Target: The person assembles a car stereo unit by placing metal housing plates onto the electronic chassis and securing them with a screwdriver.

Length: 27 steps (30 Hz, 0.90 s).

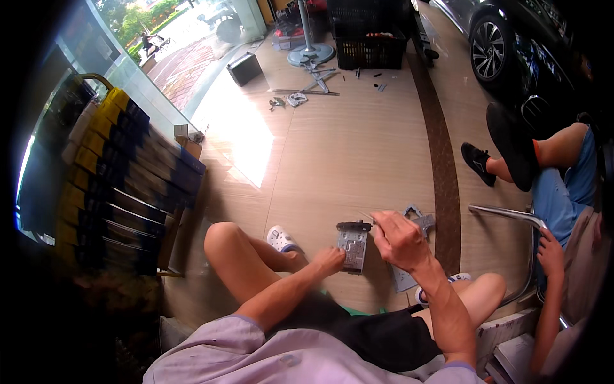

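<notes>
Shiny tan floor fills the middle of the room, and a dark brown stripe runs across it on the right. Bright sun makes a white patch near the glass door. At the far end sit a black crate, a round grey stand and a grey box. Some loose bits of metal lie near them. Far to the right is a dark car with a silver wheel.

Close by, a small grey metal box is between the person's two bare knees, with its dark end pointing away. The left hand holds this box by its left side. The right hand is just to the right of the dark end, with its fingers curled in tight. A thin pale thing pokes out of those fingers, but I cannot tell what it is.

Past the right hand, a grey metal piece lies on the floor. Nearer, a flat grey plate is partly hidden by the right arm. On the right, another person in blue jeans sits with a hand near a shiny metal chair arm.
</notes>
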Each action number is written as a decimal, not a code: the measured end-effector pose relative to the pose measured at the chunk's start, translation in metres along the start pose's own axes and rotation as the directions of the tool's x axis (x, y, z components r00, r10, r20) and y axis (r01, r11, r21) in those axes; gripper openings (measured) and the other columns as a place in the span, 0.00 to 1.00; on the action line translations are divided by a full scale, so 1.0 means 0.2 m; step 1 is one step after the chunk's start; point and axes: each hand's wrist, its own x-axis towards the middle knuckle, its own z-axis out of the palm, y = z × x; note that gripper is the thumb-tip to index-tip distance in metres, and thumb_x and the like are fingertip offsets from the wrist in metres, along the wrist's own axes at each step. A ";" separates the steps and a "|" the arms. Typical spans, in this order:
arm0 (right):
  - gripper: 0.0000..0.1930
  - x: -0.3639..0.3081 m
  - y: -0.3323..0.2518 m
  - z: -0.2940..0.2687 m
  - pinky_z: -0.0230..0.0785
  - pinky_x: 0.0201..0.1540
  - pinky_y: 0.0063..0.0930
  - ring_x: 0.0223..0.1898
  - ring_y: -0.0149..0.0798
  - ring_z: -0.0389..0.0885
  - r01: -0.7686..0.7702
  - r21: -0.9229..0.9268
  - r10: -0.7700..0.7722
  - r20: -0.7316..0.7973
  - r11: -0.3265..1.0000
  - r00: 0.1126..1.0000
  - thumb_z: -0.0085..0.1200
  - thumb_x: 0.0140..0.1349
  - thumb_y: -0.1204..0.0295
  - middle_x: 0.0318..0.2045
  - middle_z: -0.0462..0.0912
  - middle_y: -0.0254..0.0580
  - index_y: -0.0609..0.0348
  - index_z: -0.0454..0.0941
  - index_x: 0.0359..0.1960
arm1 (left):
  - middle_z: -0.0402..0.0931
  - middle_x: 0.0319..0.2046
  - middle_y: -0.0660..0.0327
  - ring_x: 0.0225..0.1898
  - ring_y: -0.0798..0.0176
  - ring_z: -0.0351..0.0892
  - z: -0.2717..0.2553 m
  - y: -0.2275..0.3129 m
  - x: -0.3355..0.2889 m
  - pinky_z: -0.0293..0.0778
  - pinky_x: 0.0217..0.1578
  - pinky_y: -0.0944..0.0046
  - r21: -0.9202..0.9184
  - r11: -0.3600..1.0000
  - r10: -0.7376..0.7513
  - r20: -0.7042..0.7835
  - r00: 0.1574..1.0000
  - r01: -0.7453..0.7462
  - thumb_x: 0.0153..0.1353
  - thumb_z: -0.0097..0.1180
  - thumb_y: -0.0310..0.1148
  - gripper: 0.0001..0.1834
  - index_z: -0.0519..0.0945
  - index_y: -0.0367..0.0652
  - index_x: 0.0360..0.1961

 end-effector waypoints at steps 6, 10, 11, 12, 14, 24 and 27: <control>0.18 0.01 0.00 -0.10 0.79 0.40 0.39 0.38 0.52 0.86 -0.035 -0.031 0.033 -0.057 0.999 0.998 0.59 0.55 0.85 0.39 0.84 0.51 0.63 0.79 0.49 | 0.86 0.37 0.44 0.39 0.42 0.88 0.06 -0.01 0.00 0.84 0.38 0.45 0.043 0.999 0.017 -0.009 1.000 -0.017 0.64 0.50 0.31 0.12 0.82 0.34 0.39; 0.21 0.01 0.00 -0.13 0.80 0.33 0.35 0.30 0.46 0.86 -0.035 -0.066 0.026 -0.139 0.997 0.990 0.63 0.58 0.80 0.36 0.85 0.46 0.60 0.79 0.55 | 0.85 0.32 0.42 0.36 0.39 0.87 0.09 -0.07 0.04 0.83 0.37 0.44 0.010 0.999 0.051 0.037 0.998 -0.051 0.63 0.51 0.32 0.11 0.82 0.36 0.35; 0.21 0.01 0.00 -0.12 0.80 0.31 0.34 0.28 0.45 0.86 -0.049 -0.050 0.040 -0.171 0.998 0.984 0.65 0.58 0.79 0.34 0.85 0.45 0.60 0.79 0.55 | 0.85 0.30 0.41 0.35 0.38 0.87 0.10 -0.09 0.05 0.83 0.37 0.43 0.004 0.998 0.065 0.051 0.997 -0.065 0.62 0.52 0.33 0.11 0.83 0.37 0.32; 0.21 0.00 0.00 -0.12 0.80 0.31 0.34 0.28 0.45 0.86 -0.056 -0.052 0.046 -0.172 0.997 0.984 0.65 0.58 0.79 0.34 0.85 0.45 0.60 0.79 0.55 | 0.85 0.30 0.41 0.35 0.38 0.87 0.09 -0.08 0.06 0.83 0.37 0.43 0.005 0.998 0.070 0.057 0.996 -0.070 0.62 0.52 0.33 0.11 0.83 0.37 0.32; 0.22 -0.01 0.00 -0.11 0.79 0.29 0.33 0.25 0.42 0.85 -0.111 0.009 0.111 -0.202 0.994 0.973 0.67 0.58 0.77 0.32 0.85 0.43 0.59 0.79 0.56 | 0.85 0.29 0.43 0.35 0.40 0.88 0.08 -0.08 0.08 0.82 0.40 0.45 -0.010 1.000 0.026 0.059 0.998 -0.025 0.59 0.59 0.35 0.12 0.87 0.37 0.32; 0.20 0.00 0.00 -0.10 0.78 0.29 0.34 0.26 0.44 0.85 -0.086 -0.039 0.080 -0.140 0.996 0.987 0.67 0.59 0.76 0.33 0.86 0.43 0.58 0.81 0.55 | 0.85 0.31 0.40 0.35 0.37 0.86 -0.04 -0.01 0.05 0.84 0.38 0.44 -0.035 0.999 0.022 0.058 0.998 -0.020 0.56 0.56 0.29 0.09 0.84 0.34 0.27; 0.20 0.02 -0.02 -0.12 0.78 0.29 0.34 0.26 0.44 0.85 -0.028 -0.057 0.019 -0.151 0.998 0.988 0.67 0.59 0.76 0.32 0.86 0.44 0.58 0.81 0.54 | 0.84 0.26 0.44 0.31 0.40 0.87 0.02 -0.05 0.05 0.80 0.34 0.44 0.045 0.995 0.085 0.022 0.996 -0.086 0.56 0.60 0.32 0.10 0.86 0.35 0.28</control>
